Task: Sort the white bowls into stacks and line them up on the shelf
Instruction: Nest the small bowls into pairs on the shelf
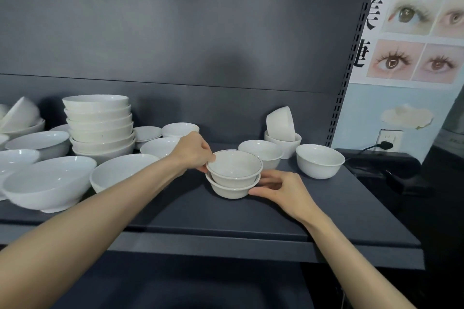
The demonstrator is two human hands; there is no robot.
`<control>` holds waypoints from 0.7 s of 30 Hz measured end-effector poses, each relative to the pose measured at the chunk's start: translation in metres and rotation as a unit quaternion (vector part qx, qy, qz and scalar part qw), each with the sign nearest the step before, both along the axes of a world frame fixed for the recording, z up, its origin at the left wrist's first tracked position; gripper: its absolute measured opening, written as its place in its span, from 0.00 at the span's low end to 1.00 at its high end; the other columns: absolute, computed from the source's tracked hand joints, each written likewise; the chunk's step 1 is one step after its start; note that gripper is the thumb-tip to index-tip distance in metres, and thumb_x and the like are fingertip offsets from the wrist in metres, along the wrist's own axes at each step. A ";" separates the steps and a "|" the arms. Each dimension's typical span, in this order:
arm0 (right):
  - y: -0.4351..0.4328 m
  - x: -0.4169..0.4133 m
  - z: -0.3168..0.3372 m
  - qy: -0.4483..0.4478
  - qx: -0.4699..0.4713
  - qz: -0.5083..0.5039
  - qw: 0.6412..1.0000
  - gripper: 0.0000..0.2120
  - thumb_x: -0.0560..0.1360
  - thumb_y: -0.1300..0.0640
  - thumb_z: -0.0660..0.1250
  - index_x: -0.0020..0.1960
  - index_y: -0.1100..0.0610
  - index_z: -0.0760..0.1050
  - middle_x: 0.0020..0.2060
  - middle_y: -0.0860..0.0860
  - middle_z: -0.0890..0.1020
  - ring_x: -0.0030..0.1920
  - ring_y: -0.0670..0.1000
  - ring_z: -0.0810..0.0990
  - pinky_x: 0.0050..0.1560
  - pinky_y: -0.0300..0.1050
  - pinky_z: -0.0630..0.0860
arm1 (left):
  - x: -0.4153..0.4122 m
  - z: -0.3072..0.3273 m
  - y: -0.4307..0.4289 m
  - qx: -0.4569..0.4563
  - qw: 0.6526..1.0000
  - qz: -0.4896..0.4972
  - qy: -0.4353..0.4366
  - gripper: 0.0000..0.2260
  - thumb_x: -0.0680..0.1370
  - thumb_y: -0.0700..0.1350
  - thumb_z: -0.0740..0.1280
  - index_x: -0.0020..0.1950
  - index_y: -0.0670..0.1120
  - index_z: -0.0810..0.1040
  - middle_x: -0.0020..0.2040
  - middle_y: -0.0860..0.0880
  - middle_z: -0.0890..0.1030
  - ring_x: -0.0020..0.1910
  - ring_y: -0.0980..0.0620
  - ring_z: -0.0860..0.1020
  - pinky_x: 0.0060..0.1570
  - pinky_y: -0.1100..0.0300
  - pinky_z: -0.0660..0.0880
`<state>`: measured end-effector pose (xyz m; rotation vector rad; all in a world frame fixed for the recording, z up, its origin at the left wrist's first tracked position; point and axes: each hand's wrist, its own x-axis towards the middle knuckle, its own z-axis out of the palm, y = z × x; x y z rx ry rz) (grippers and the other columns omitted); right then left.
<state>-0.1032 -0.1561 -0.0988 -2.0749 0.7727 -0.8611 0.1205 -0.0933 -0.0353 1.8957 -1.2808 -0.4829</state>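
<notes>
Two small white bowls sit nested as a short stack (234,174) in the middle of the dark shelf (251,218). My left hand (192,152) grips the upper bowl's rim on its left side. My right hand (281,189) holds the lower bowl's right side with curled fingers. A tall stack of wide bowls (100,125) stands at the back left. Loose small bowls lie to the right: one (261,152) behind the stack, one (320,160) further right, and a tilted bowl (281,123) resting in another.
Large shallow bowls (47,183) crowd the shelf's left half. A perforated upright (349,70) bounds the shelf on the right, with a poster (414,32), a wall socket (388,139) and a plugged cable beyond. Bare shelf lies in front of the stack.
</notes>
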 end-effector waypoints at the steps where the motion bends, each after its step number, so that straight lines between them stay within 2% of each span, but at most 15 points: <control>1: 0.000 0.000 0.000 0.001 0.000 -0.001 1.000 0.15 0.66 0.52 0.78 0.52 0.48 0.82 0.44 0.44 0.86 0.46 0.42 0.84 0.56 0.44 0.78 | -0.001 -0.003 0.001 -0.002 1.000 0.004 -0.007 0.06 0.73 0.33 0.67 0.41 0.32 0.82 0.31 0.45 0.79 0.33 0.46 0.79 0.43 0.55 0.81; 5: 0.000 0.000 0.001 0.002 -0.006 0.001 1.000 0.15 0.66 0.52 0.78 0.52 0.47 0.82 0.44 0.43 0.86 0.47 0.41 0.83 0.56 0.43 0.78 | 0.000 -0.011 0.007 -0.011 0.998 0.022 -0.060 0.09 0.75 0.41 0.68 0.43 0.36 0.83 0.38 0.44 0.82 0.37 0.50 0.74 0.41 0.58 0.71; 7: 0.000 0.000 0.001 0.002 -0.008 0.001 1.000 0.14 0.66 0.52 0.78 0.51 0.46 0.82 0.43 0.43 0.86 0.47 0.40 0.83 0.56 0.42 0.78 | -0.002 -0.012 0.012 -0.012 0.998 0.005 -0.064 0.14 0.77 0.46 0.67 0.39 0.37 0.80 0.34 0.44 0.77 0.36 0.49 0.71 0.38 0.58 0.68; 8: -0.001 0.000 0.001 0.002 -0.009 0.001 1.000 0.14 0.66 0.52 0.78 0.51 0.46 0.82 0.43 0.43 0.86 0.47 0.40 0.83 0.56 0.42 0.78 | -0.003 -0.013 0.015 -0.014 0.998 -0.013 -0.055 0.14 0.78 0.49 0.66 0.39 0.40 0.76 0.34 0.47 0.73 0.36 0.49 0.69 0.38 0.58 0.65; 10: 0.000 0.000 0.001 0.004 -0.013 -0.001 1.000 0.14 0.66 0.52 0.78 0.51 0.46 0.82 0.43 0.43 0.86 0.47 0.40 0.83 0.56 0.42 0.78 | -0.009 -0.012 0.024 -0.010 0.998 -0.051 -0.024 0.10 0.76 0.54 0.68 0.45 0.50 0.70 0.39 0.54 0.70 0.38 0.53 0.70 0.38 0.62 0.66; 12: 0.000 0.000 0.001 0.006 -0.018 0.000 1.000 0.14 0.66 0.51 0.78 0.51 0.45 0.82 0.43 0.43 0.86 0.46 0.41 0.84 0.56 0.43 0.78 | -0.015 -0.016 0.033 -0.011 0.996 -0.088 0.004 0.13 0.73 0.55 0.72 0.48 0.55 0.68 0.43 0.59 0.71 0.41 0.57 0.73 0.38 0.68 0.71; 14: 0.001 0.000 0.001 0.007 -0.022 0.001 1.000 0.14 0.66 0.50 0.78 0.51 0.44 0.82 0.44 0.43 0.86 0.46 0.42 0.84 0.56 0.44 0.78 | -0.018 -0.026 0.035 -0.036 0.994 -0.103 0.016 0.15 0.69 0.53 0.76 0.49 0.54 0.72 0.48 0.56 0.77 0.46 0.55 0.77 0.44 0.66 0.75; 15: 0.001 0.000 0.001 0.009 -0.024 0.001 1.000 0.14 0.66 0.50 0.78 0.51 0.44 0.82 0.44 0.43 0.86 0.46 0.42 0.84 0.56 0.44 0.78 | -0.018 -0.030 0.035 -0.048 0.994 -0.099 0.017 0.19 0.67 0.53 0.77 0.52 0.52 0.73 0.50 0.53 0.78 0.50 0.53 0.77 0.49 0.64 0.75; 18: 0.002 0.000 0.001 0.007 -0.028 0.005 1.000 0.14 0.66 0.50 0.77 0.51 0.42 0.81 0.45 0.42 0.86 0.47 0.42 0.84 0.57 0.45 0.78 | -0.015 -0.036 0.032 -0.064 0.995 -0.077 0.010 0.43 0.55 0.65 0.77 0.65 0.46 0.72 0.57 0.49 0.78 0.58 0.49 0.76 0.62 0.54 0.73; 19: 0.003 0.000 0.002 0.006 -0.027 0.005 1.000 0.14 0.67 0.50 0.77 0.51 0.43 0.81 0.45 0.42 0.86 0.47 0.42 0.84 0.57 0.45 0.78 | -0.016 -0.036 0.032 -0.066 0.995 -0.073 0.018 0.47 0.53 0.66 0.76 0.67 0.45 0.71 0.58 0.49 0.78 0.59 0.50 0.76 0.62 0.53 0.73; 21: 0.003 -0.001 0.003 0.007 -0.025 0.007 1.000 0.14 0.67 0.50 0.77 0.52 0.45 0.82 0.46 0.42 0.86 0.48 0.41 0.83 0.57 0.44 0.78 | -0.016 -0.036 0.032 -0.077 0.994 -0.070 0.022 0.44 0.52 0.65 0.75 0.61 0.44 0.73 0.52 0.48 0.79 0.54 0.48 0.77 0.54 0.55 0.75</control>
